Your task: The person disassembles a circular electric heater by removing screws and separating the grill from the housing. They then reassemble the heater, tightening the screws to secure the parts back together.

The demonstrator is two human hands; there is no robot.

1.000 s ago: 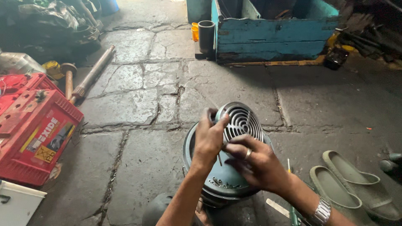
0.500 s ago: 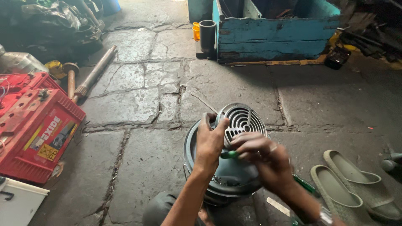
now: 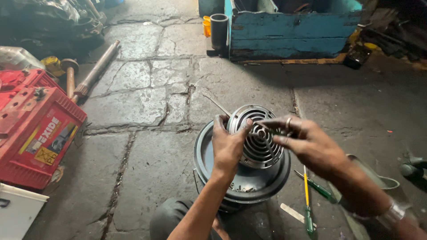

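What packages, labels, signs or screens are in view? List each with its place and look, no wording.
Red box-shaped battery: on the floor at far left; its slanted side bears white lettering.
Yellow label: low on the battery's side, a small rectangle with dark marks.
White box: bottom left corner, plain, only partly in view.
No signs or screens show.

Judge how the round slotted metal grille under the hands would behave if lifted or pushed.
The round metal grille looks like stiff stamped metal, so it would probably keep its shape. Its slots suggest it is light for its size. Being round and domed, it may roll or slide off the drum-shaped housing if the left hand released it.
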